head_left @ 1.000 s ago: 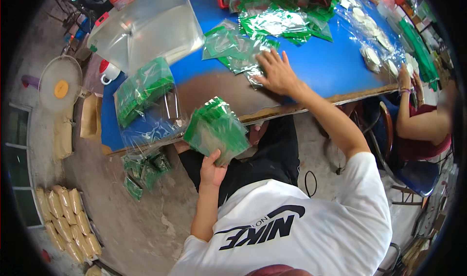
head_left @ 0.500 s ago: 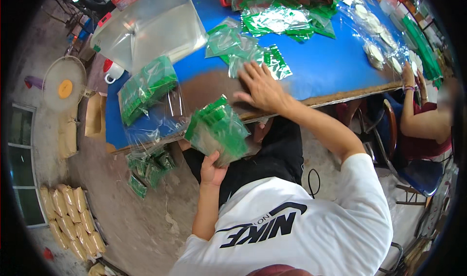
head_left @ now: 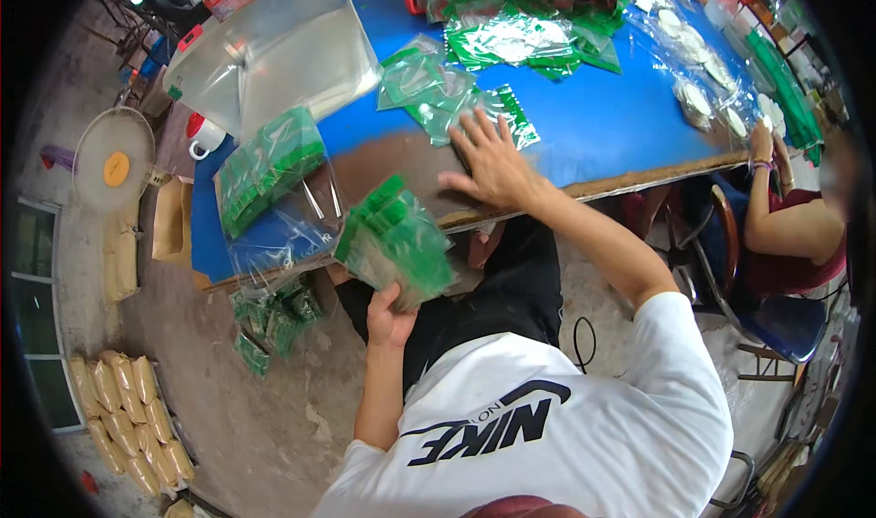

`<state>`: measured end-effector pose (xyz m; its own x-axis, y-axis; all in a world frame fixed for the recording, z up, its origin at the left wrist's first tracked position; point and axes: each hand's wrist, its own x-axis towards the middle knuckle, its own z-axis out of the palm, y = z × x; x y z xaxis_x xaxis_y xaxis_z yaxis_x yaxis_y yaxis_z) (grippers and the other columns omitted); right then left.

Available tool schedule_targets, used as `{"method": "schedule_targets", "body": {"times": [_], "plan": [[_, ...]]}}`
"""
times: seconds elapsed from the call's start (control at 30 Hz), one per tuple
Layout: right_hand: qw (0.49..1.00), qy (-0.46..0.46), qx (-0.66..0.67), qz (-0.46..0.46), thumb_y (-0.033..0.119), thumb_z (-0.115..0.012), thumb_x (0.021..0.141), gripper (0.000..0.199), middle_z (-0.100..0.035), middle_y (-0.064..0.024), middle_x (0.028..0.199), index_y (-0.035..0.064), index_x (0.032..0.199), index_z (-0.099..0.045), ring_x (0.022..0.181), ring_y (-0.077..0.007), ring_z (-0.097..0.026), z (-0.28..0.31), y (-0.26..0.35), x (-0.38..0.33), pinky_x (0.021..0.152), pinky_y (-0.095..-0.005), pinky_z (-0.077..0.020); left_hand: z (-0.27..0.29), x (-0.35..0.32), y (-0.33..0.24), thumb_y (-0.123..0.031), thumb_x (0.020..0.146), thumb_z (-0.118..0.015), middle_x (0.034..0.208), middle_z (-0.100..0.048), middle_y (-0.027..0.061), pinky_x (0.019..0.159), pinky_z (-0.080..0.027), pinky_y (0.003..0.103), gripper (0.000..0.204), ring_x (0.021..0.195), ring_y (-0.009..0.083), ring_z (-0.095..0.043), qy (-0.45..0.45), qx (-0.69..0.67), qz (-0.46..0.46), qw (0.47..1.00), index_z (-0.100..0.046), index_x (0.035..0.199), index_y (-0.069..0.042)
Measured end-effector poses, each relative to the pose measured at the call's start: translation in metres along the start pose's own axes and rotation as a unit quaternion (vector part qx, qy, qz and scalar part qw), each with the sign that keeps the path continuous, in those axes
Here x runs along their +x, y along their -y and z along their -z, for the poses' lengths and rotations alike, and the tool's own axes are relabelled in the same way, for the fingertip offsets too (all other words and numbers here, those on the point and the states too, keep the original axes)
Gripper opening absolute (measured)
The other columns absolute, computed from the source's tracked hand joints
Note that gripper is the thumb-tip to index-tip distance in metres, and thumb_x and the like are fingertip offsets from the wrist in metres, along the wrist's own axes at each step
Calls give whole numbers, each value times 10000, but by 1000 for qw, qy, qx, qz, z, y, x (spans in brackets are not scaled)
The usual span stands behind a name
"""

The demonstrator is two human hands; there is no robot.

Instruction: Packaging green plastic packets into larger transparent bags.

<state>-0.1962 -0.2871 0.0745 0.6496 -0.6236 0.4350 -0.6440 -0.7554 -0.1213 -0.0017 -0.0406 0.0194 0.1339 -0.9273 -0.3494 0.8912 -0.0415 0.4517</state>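
A stack of green and clear plastic packets (head_left: 401, 244) is held over my lap, just off the table's near edge. My left hand (head_left: 391, 317) grips its lower end, thumb on top. My right hand (head_left: 493, 164) lies with fingers spread at the worn brown edge of the blue table (head_left: 593, 125). Its fingertips reach the near side of some loose green and clear packets (head_left: 429, 89); whether they press on one I cannot tell. To the left, a clear plastic bag filled with a row of similar packets (head_left: 272, 171) rests on the table.
A larger heap of green packets (head_left: 511, 39) lies farther back. Beyond the bag stand a translucent bin (head_left: 301, 57) and a mug with a red lid (head_left: 205, 137). Bagged green packets (head_left: 274, 313) hang below the table edge. At right, a co-worker's hand (head_left: 762, 139) is near white discs (head_left: 698, 105).
The whole view has shifted slightly. The packet stack in my left hand has tilted a little, its upper packets fanning out. My right hand stays in nearly the same place.
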Motion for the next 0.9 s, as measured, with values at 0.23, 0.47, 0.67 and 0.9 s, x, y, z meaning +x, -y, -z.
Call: {"method": "schedule_targets", "body": {"times": [0.23, 0.47, 0.67, 0.9], "plan": [[934, 120, 290, 168, 308, -584, 970, 441, -532, -213, 1331, 5, 1287, -547, 1250, -337, -525, 33, 40, -41, 1075, -490, -401, -7, 10, 8, -58, 880, -645, 1363, -574, 133, 1109, -427, 492, 529, 1288, 320, -534, -1, -61, 16, 998, -482, 1382, -31], [999, 36, -4, -3, 475, -528, 972, 636, -489, -254, 1402, -37, 1347, -489, 1378, -459, -366, 17, 27, -34, 1127, -607, -270, 14, 9, 7, -62, 881, -654, 1386, -549, 154, 1098, -438, 527, 557, 1298, 341, -524, 19, -93, 29, 995, -455, 1399, -21], [961, 75, 264, -42, 292, -598, 958, 456, -497, -267, 1367, 4, 1305, -531, 1317, -458, -414, 44, 43, -39, 1103, -518, -345, 7, 7, 12, -70, 877, -663, 1371, -560, 159, 1049, -492, 497, 577, 1269, 338, -554, -3, -6, 8, 1000, -440, 1404, 1], [968, 33, 234, 83, 338, -511, 1003, 389, -536, -253, 1331, -13, 1153, -584, 1235, -427, -494, 20, 40, -30, 1043, -495, -394, -2, 3, 0, -66, 865, -667, 1318, -592, 142, 1051, -490, 487, 568, 1229, 325, -580, -11, 44, 33, 998, -453, 1386, 4]]}}
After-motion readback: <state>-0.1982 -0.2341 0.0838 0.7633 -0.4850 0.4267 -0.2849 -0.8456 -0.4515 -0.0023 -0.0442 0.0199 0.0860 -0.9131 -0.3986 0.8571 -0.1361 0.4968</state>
